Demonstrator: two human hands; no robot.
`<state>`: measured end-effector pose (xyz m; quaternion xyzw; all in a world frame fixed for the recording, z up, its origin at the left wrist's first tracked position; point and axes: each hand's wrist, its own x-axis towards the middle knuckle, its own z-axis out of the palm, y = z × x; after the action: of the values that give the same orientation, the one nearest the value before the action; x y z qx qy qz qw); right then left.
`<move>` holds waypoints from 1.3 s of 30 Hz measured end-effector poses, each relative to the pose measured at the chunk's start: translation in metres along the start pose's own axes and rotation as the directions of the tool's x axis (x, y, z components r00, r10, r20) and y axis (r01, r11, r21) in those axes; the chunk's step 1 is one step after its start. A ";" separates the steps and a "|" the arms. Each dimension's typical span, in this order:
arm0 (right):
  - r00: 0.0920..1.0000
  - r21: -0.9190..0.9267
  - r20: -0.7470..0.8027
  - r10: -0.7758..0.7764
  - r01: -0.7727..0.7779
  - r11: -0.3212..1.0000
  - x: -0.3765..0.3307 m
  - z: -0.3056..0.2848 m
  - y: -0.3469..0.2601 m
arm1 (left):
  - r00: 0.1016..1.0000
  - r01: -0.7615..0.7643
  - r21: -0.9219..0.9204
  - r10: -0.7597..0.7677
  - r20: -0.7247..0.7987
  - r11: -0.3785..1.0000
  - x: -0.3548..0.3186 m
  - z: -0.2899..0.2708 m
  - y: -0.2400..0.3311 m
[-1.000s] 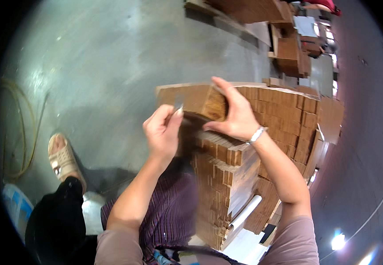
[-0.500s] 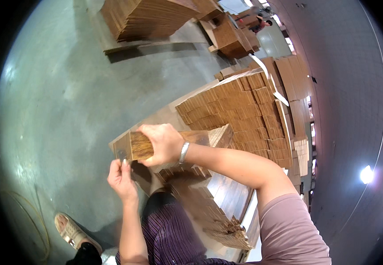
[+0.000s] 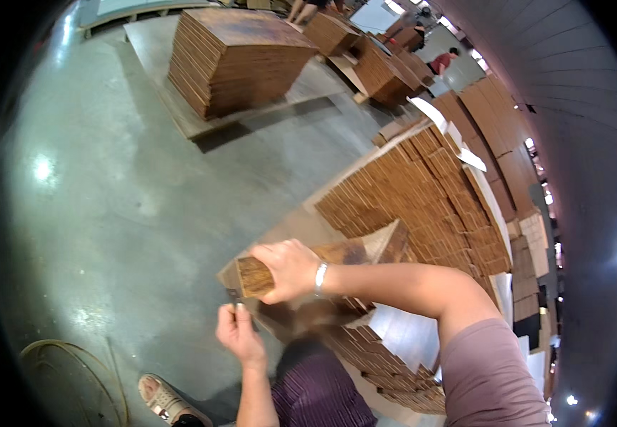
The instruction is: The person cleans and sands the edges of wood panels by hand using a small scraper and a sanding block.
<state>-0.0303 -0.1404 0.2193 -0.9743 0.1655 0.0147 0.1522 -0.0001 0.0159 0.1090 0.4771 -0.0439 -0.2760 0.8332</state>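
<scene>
My right hand (image 3: 290,269), with a silver band at the wrist, is wrapped over a brown wood-grained piece (image 3: 253,279), thumb on the near side and fingers on the far side. The piece looks like a thick board or a short bundle of planks; which one I cannot tell. Its left end face is paler, and the rest runs right behind my hand and wrist. Just below the near corner of that end, my left hand (image 3: 241,336) is pinched closed, thumb uppermost. A small dark spot shows by its fingertips, too small to name.
A long stack of brown planks (image 3: 411,188) stands to the right, and a lower plank stack (image 3: 394,377) is beside my leg. Farther off, a stack of brown boards (image 3: 251,71) rests on a base sheet (image 3: 155,53). A yellowish hose (image 3: 73,349) lies on the floor. People are in the background.
The view has shifted, so hands and wood appear lower and farther right. My right hand keeps its grip, and my left stays pinched at the same corner.
</scene>
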 end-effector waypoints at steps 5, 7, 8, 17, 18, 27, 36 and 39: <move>1.000 0.018 -0.022 -0.022 0.023 1.000 0.001 0.006 -0.002 | 0.978 0.206 0.076 -0.207 0.005 0.976 0.013 -0.024 -0.022; 0.999 0.022 -0.027 -0.035 0.036 0.999 0.002 0.008 0.000 | 0.999 0.042 0.099 -0.042 -0.004 0.994 0.010 -0.016 -0.017; 1.000 0.015 -0.015 -0.024 0.024 1.000 -0.001 0.005 0.001 | 1.000 0.023 0.076 -0.023 -0.001 0.997 0.002 -0.005 -0.005; 1.000 -0.011 0.021 -0.019 0.019 1.000 -0.003 0.000 -0.002 | 0.995 0.100 0.046 -0.099 -0.027 0.994 0.011 -0.022 -0.041; 0.999 -0.007 0.030 -0.016 0.016 1.000 -0.003 0.000 -0.003 | 0.996 0.082 0.040 -0.081 -0.032 0.996 0.010 -0.021 -0.040; 0.977 0.141 -0.021 0.210 -0.205 0.969 -0.002 0.003 0.006 | 0.998 0.025 0.084 -0.021 -0.051 0.996 0.005 -0.003 -0.014; 0.936 -0.072 0.121 0.330 -0.324 0.943 0.012 -0.007 -0.016 | 0.999 0.038 0.144 -0.033 -0.035 0.989 0.010 -0.012 -0.028; 0.941 -0.088 0.093 0.324 -0.317 0.944 0.012 -0.004 -0.017 | 0.997 0.063 0.087 -0.058 -0.055 0.994 0.007 -0.008 -0.015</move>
<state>-0.0132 -0.1300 0.2269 -0.9370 0.3130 0.0969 0.1211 0.0018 0.0127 0.0913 0.5216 -0.0196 -0.2863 0.8035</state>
